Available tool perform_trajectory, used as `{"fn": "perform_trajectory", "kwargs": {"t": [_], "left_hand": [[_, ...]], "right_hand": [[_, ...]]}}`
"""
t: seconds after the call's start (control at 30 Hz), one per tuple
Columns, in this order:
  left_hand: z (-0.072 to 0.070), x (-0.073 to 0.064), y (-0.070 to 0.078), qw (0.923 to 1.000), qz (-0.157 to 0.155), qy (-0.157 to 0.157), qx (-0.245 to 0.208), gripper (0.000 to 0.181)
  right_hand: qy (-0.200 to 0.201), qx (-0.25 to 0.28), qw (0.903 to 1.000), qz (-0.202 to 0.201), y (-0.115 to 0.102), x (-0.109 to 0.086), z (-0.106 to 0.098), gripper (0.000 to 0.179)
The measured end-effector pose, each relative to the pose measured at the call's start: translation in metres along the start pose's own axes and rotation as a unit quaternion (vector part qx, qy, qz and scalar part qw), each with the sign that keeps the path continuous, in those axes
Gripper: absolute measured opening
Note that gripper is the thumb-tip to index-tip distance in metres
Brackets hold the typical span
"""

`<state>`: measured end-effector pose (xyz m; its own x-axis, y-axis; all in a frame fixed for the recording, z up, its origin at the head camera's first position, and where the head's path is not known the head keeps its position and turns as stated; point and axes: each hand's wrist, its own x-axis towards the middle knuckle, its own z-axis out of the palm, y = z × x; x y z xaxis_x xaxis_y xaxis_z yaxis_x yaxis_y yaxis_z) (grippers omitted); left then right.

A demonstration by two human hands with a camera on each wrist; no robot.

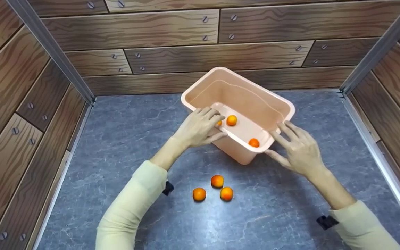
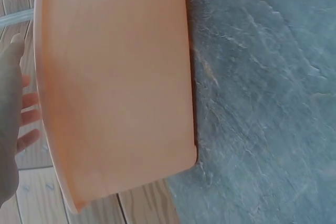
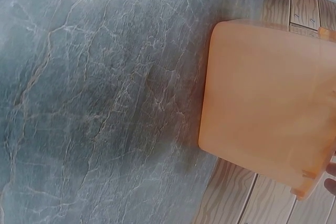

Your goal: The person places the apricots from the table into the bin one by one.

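A pale pink plastic bin (image 1: pixel 248 100) stands at an angle on the floor, with one orange (image 1: pixel 231 120) near its middle and another orange (image 1: pixel 253 142) by its near right corner. A third orange (image 1: pixel 219 123) shows partly behind the fingers of my left hand (image 1: pixel 200 128). That hand reaches over the bin's near rim, its fingers loosely bent and holding nothing. My right hand (image 1: pixel 300 149) is at the right corner, fingers extended over the rim and thumb outside below it. In the left wrist view, the fingers are spread beside the bin's rim (image 2: pixel 39 66).
Three more oranges lie in front of the bin: a left one (image 1: pixel 199 194), a rear one (image 1: pixel 217 181) and a right one (image 1: pixel 226 193). Wood-patterned panels (image 1: pixel 172 29) enclose the grey marbled floor (image 1: pixel 130 125) at the back and sides, with metal strips (image 1: pixel 377 139) along the edges.
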<state>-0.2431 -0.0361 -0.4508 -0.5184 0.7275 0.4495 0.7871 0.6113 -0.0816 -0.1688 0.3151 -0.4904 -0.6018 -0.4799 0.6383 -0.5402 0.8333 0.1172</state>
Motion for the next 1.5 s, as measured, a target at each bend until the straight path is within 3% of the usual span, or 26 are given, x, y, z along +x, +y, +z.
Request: {"fn": "perform_trajectory", "kwargs": {"t": [0.23,0.6,1.0,1.3,1.5], "left_hand": [[-0.003,-0.018,0.008,0.9994,0.024,0.025,-0.003,0.048],[-0.005,-0.048,0.02,0.9988,0.042,0.019,-0.015,0.05],[0.005,-0.092,0.028,0.9989,0.016,-0.028,-0.033,0.053],[0.02,-0.132,0.034,0.9975,-0.018,-0.046,-0.051,0.057],[0.026,-0.148,0.041,0.9945,-0.014,-0.075,-0.072,0.057]], "right_hand": [[0.0,0.003,1.0,0.002,0.0,0.0,-0.001,0.078],[0.002,-0.006,0.9999,-0.008,0.001,0.001,0.0,0.076],[0.014,0.006,0.9999,0.0,0.0,0.002,0.001,0.077],[-0.007,-0.004,0.9999,-0.006,0.0,0.001,-0.001,0.077],[0.002,-0.001,1.0,-0.001,0.0,0.001,-0.001,0.076]]}}
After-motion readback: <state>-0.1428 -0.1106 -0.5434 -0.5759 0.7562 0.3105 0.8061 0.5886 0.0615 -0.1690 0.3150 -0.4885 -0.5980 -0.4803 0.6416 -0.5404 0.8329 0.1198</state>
